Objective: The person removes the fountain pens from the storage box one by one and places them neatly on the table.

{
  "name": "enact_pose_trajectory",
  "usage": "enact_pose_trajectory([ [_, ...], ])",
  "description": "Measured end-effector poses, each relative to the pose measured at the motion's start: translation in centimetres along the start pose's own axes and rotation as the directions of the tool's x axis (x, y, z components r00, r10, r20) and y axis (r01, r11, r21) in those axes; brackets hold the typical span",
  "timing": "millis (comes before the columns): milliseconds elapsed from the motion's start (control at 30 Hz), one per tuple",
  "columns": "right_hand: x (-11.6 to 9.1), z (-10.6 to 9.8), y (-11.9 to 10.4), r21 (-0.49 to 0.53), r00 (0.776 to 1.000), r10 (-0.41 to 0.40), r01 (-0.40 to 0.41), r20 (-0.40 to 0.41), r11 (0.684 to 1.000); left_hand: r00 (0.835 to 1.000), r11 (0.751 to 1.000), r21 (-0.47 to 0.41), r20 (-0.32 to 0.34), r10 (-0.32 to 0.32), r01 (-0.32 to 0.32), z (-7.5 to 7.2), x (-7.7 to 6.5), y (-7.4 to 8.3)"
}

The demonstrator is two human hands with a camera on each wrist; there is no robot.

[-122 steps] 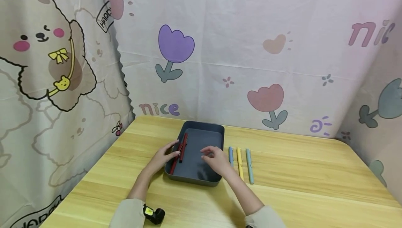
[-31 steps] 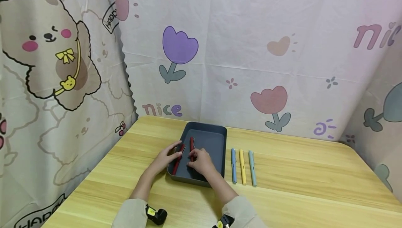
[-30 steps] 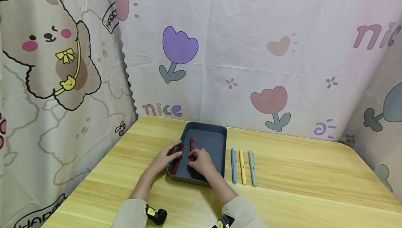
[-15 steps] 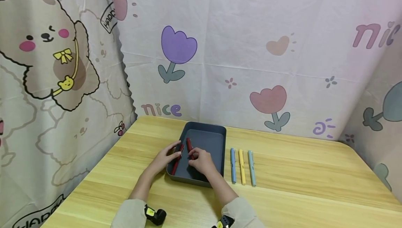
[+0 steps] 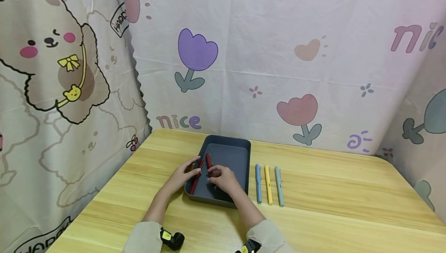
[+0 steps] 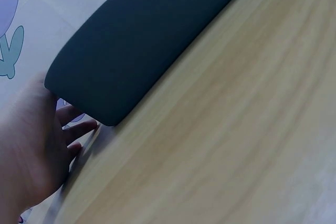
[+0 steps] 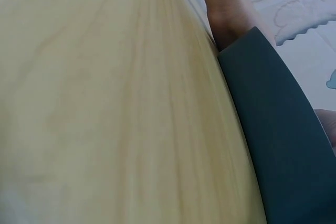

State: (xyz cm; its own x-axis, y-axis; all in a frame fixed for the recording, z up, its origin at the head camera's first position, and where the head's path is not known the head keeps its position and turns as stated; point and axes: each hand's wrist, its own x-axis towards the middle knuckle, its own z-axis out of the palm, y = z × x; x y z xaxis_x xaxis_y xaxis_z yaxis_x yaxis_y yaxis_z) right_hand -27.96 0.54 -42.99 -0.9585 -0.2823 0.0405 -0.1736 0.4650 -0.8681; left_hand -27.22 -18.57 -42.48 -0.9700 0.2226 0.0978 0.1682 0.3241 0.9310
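Observation:
A dark grey tray (image 5: 230, 156) lies on the wooden table. My left hand (image 5: 179, 175) grips its left wall, with the thumb over the rim; in the left wrist view several fingers lie outside the tray (image 6: 131, 40). One dark red pen (image 5: 195, 183) lies slanted along that wall, near the left thumb. To its right is a second dark red pen (image 5: 208, 160), its capped end pointing away from me. My right hand (image 5: 224, 179) holds this pen by its lower part between thumb and fingers, which hide the rest of it.
Right of the tray lie a blue pen (image 5: 258, 183), a yellow pen (image 5: 268, 184) and a light teal pen (image 5: 279, 186), side by side. A patterned cloth (image 5: 244, 52) hangs behind and beside the table (image 5: 331, 191).
Over the last second the second red pen's far end has swung left, toward the first one, with my right hand at it. The left hand stays on the tray wall.

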Motion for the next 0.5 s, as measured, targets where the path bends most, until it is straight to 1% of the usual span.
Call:
enact_pose_trajectory([
  [133, -0.1, 0.0, -0.1, 0.076, 0.999, 0.03, -0.032, 0.021, 0.997, 1.0, 1.0, 0.024, -0.019, 0.008, -0.008, 0.1, 0.7, -1.7],
  [200, -0.1, 0.0, -0.1, 0.1, 0.999, 0.048, -0.05, 0.026, 0.994, 0.999, 0.999, 0.049, -0.031, 0.014, -0.012, 0.1, 1.0, -2.2],
  [300, -0.1, -0.1, -0.1, 0.106, 0.998, 0.058, -0.061, 0.032, 0.992, 0.999, 0.998, 0.062, -0.045, 0.011, -0.008, 0.2, 1.1, -2.5],
  [500, -0.2, -0.2, -0.1, 0.115, 0.997, 0.066, -0.071, 0.045, 0.991, 0.999, 0.998, 0.062, -0.049, 0.009, -0.006, 0.3, 1.1, -2.6],
])
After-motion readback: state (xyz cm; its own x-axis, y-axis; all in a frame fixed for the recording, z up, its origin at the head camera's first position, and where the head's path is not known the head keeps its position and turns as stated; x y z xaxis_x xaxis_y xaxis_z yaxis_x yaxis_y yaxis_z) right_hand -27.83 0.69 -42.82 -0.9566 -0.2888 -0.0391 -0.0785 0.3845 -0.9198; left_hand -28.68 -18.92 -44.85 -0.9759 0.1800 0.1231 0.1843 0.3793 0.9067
